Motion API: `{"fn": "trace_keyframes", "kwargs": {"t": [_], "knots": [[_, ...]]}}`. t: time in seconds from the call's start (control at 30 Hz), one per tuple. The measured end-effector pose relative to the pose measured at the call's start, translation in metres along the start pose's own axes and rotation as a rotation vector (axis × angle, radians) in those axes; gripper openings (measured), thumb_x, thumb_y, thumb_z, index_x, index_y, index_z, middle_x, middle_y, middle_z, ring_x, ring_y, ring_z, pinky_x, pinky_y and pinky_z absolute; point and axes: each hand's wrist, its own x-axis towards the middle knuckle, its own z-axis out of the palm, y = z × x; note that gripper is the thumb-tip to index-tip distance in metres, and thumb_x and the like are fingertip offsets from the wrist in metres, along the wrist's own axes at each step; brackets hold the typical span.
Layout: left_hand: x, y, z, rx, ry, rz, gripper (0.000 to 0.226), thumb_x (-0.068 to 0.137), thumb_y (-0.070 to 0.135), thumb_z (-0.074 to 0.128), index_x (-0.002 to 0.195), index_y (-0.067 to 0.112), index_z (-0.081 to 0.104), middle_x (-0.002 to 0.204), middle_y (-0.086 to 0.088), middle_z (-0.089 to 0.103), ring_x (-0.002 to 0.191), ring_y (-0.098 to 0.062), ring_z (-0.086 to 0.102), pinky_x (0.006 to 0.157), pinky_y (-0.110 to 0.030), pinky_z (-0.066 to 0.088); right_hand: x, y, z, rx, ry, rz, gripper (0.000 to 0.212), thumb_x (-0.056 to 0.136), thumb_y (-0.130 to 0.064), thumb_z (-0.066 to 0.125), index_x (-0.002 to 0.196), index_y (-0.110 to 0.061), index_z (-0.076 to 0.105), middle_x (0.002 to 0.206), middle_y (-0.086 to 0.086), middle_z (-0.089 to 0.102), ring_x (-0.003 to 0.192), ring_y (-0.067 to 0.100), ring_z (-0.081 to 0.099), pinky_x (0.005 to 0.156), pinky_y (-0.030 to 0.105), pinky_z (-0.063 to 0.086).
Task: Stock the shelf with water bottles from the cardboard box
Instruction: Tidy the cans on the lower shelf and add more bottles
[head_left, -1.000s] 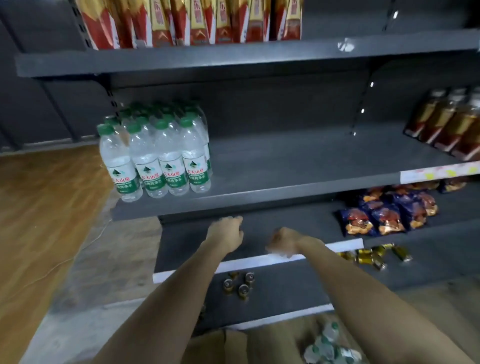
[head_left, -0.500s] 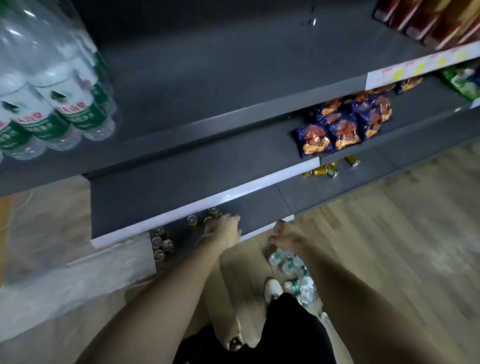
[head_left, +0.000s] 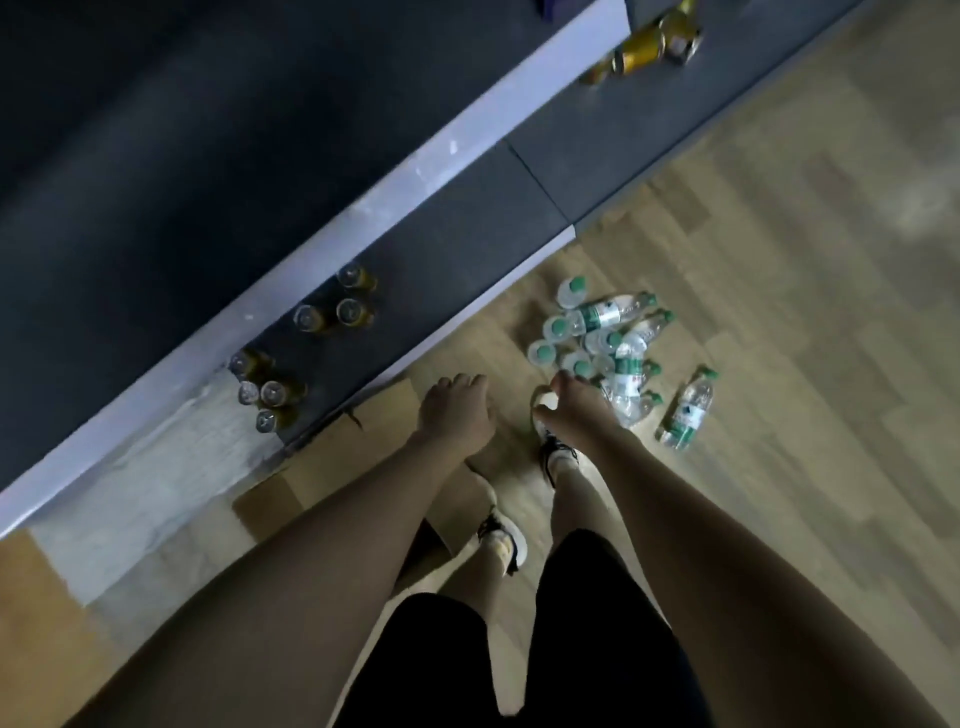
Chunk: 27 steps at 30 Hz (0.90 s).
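Observation:
I am looking straight down at the wooden floor. A heap of clear water bottles (head_left: 597, 338) with green caps lies in front of my feet, some upright and some on their sides. One more bottle (head_left: 688, 408) lies alone to the right. My right hand (head_left: 574, 402) hangs just above the near edge of the heap, fingers loosely curled, holding nothing. My left hand (head_left: 457, 410) hangs beside it, also empty and loosely curled, over brown cardboard (head_left: 311, 467) that lies flat on the floor against the shelf base.
The dark lower shelf (head_left: 467, 239) with a white front strip (head_left: 395, 182) runs diagonally across the upper left. Several small gold cans (head_left: 332, 312) stand on its bottom tier, with more cans (head_left: 644, 47) at the top right. My two shoes (head_left: 504, 540) stand between cardboard and bottles.
My head has tipped down from the stocked shelf to the floor. Both empty hands have dropped from shelf height towards the bottle heap.

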Motion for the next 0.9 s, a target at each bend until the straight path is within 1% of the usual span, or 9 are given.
{"fn": "trace_keyframes", "kwargs": {"t": [0.1, 0.23, 0.33, 0.5, 0.63, 0.7, 0.8, 0.87, 0.9], "knots": [[0.047, 0.006, 0.034, 0.043, -0.048, 0.015, 0.040, 0.100, 0.029, 0.041, 0.137, 0.015, 0.044, 0.136, -0.007, 0.050, 0.123, -0.028, 0.044, 0.097, -0.037, 0.039, 0.045, 0.028, 0.015, -0.024, -0.010, -0.002, 0.051, 0.088, -0.033, 0.064, 0.128, -0.006, 0.047, 0.124, 0.020, 0.057, 0.115, 0.036, 0.055, 0.086, 0.038, 0.047], [0.106, 0.014, 0.076, 0.057, -0.104, 0.006, 0.043, 0.099, 0.028, 0.042, 0.140, 0.016, 0.042, 0.136, -0.006, 0.050, 0.125, -0.027, 0.043, 0.099, -0.038, 0.038, 0.101, 0.060, 0.028, -0.041, -0.016, -0.019, 0.051, 0.088, -0.031, 0.067, 0.129, -0.009, 0.045, 0.123, 0.017, 0.054, 0.113, 0.036, 0.054, 0.086, 0.042, 0.050], [0.147, 0.018, 0.103, 0.038, -0.133, -0.007, 0.043, 0.098, 0.028, 0.044, 0.139, 0.017, 0.042, 0.136, -0.007, 0.050, 0.125, -0.028, 0.043, 0.098, -0.039, 0.039, 0.141, 0.081, 0.041, -0.030, -0.010, -0.018, 0.053, 0.086, -0.027, 0.068, 0.130, -0.010, 0.044, 0.125, 0.017, 0.053, 0.117, 0.037, 0.052, 0.087, 0.042, 0.049], [0.212, 0.020, 0.142, 0.020, -0.147, -0.045, 0.049, 0.098, 0.031, 0.047, 0.144, 0.018, 0.037, 0.140, -0.006, 0.047, 0.128, -0.028, 0.042, 0.099, -0.041, 0.040, 0.203, 0.103, 0.068, 0.002, 0.003, -0.032, 0.070, 0.087, -0.021, 0.068, 0.147, -0.018, 0.033, 0.139, 0.016, 0.044, 0.123, 0.037, 0.049, 0.084, 0.039, 0.046], [0.255, 0.015, 0.168, -0.033, -0.145, -0.069, 0.046, 0.097, 0.031, 0.051, 0.140, 0.018, 0.042, 0.132, -0.007, 0.052, 0.122, -0.028, 0.046, 0.094, -0.042, 0.046, 0.249, 0.112, 0.091, 0.045, -0.008, -0.053, 0.081, 0.085, -0.016, 0.070, 0.153, -0.022, 0.026, 0.151, 0.013, 0.033, 0.131, 0.036, 0.043, 0.095, 0.043, 0.048], [0.272, 0.010, 0.179, -0.069, -0.143, -0.090, 0.044, 0.096, 0.030, 0.052, 0.138, 0.018, 0.043, 0.128, -0.007, 0.054, 0.119, -0.028, 0.049, 0.092, -0.043, 0.049, 0.269, 0.116, 0.103, 0.080, -0.012, -0.067, 0.083, 0.083, -0.011, 0.071, 0.153, -0.022, 0.028, 0.154, 0.011, 0.032, 0.132, 0.033, 0.044, 0.097, 0.042, 0.050], [0.291, 0.000, 0.192, -0.092, -0.133, -0.094, 0.042, 0.095, 0.030, 0.055, 0.135, 0.018, 0.045, 0.121, -0.006, 0.056, 0.111, -0.026, 0.054, 0.088, -0.043, 0.052, 0.291, 0.118, 0.125, 0.115, -0.011, -0.086, 0.079, 0.085, -0.005, 0.069, 0.152, -0.024, 0.032, 0.157, 0.008, 0.029, 0.130, 0.031, 0.047, 0.093, 0.035, 0.048], [0.300, -0.006, 0.199, -0.098, -0.124, -0.096, 0.037, 0.095, 0.029, 0.056, 0.130, 0.018, 0.048, 0.114, -0.006, 0.057, 0.105, -0.024, 0.056, 0.086, -0.042, 0.053, 0.300, 0.119, 0.137, 0.172, 0.047, -0.073, 0.074, 0.087, -0.004, 0.066, 0.151, -0.025, 0.036, 0.156, 0.007, 0.030, 0.130, 0.031, 0.048, 0.093, 0.032, 0.047], [0.303, -0.008, 0.203, -0.102, -0.121, -0.098, 0.036, 0.095, 0.028, 0.056, 0.128, 0.018, 0.049, 0.113, -0.006, 0.057, 0.103, -0.024, 0.056, 0.085, -0.042, 0.054, 0.302, 0.121, 0.143, 0.197, 0.094, -0.083, 0.070, 0.088, -0.006, 0.065, 0.150, -0.025, 0.039, 0.155, 0.007, 0.033, 0.130, 0.031, 0.047, 0.095, 0.034, 0.047]]}}
